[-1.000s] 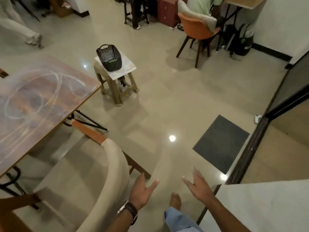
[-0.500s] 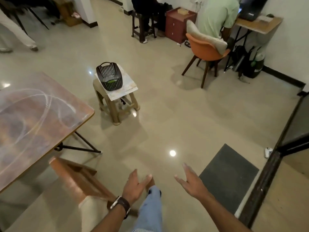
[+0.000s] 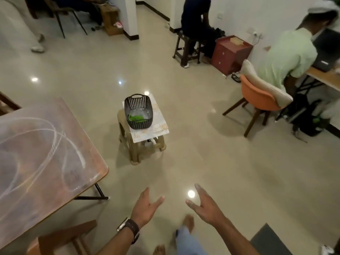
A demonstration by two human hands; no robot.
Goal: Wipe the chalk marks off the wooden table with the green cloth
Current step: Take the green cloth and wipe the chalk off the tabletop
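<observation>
- Head view: the person is standing on the glossy floor with both hands held out low in front, the left hand [image 3: 146, 208] with a watch on its wrist and the right hand [image 3: 206, 206] beside it; both are showing spread, relaxed fingers and are gripping nothing.
- The green cloth [image 3: 136, 118] is lying crumpled in the bottom of a dark slatted basket [image 3: 138, 124], which is sitting on a pale board over a small plastic stool [image 3: 137, 144], well apart from both hands and just off the table's corner.
- The wooden table [image 3: 55, 181] is standing to the left, its top carrying looping white chalk marks [image 3: 60, 138] that are looking untouched, so wiping is not yet under way and fetching the cloth appears to be the step in hand.
- The cloth is looking soft, light and limp; it will likely be bunching and draping when lifted, so pinching a raised fold from above, reaching down inside the basket's walls, seems the sensible hold.
- The basket is probably light too and may be shifting on the board if the cloth snags.
</observation>
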